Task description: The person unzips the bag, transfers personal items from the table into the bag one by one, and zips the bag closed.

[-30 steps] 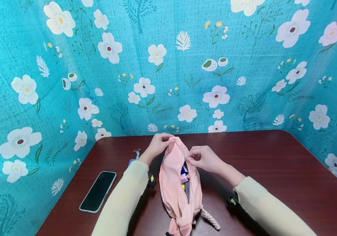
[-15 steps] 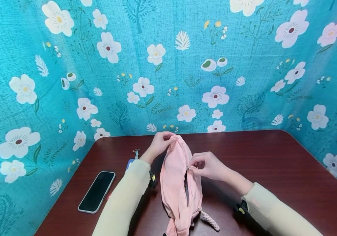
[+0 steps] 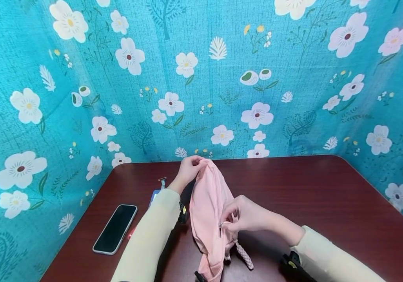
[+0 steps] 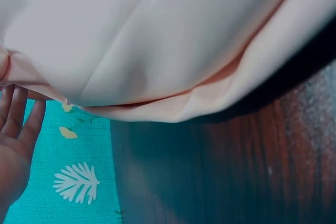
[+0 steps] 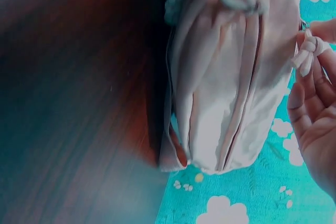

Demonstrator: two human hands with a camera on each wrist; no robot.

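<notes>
A pink zip bag (image 3: 204, 207) stands lengthwise on the table in the head view. At its far end my left hand (image 3: 188, 169) pinches the fabric by the top of the zip. My right hand (image 3: 249, 214) pinches the zip pull near the bag's close end. That pull's knotted cord tab (image 5: 310, 51) shows between thumb and fingers in the right wrist view. Behind the slider the zip is closed; only a short dark slit (image 3: 220, 232) shows on the near side. The bag's contents are hidden. In the left wrist view, the bag's side (image 4: 157, 40) fills the upper part.
A phone (image 3: 115, 229) with a dark screen lies left of the left arm. A blue item (image 3: 154, 195) with a strap and metal ring, and a small red thing (image 3: 131, 233), are partly behind that sleeve. A braided cord (image 3: 244, 255) and strap (image 3: 211, 268) hang at the bag's near end.
My right hand has drawn the zip pull toward the near end, closing most of the opening. The items visible inside the bag earlier are covered. My left hand keeps its hold at the far end.
</notes>
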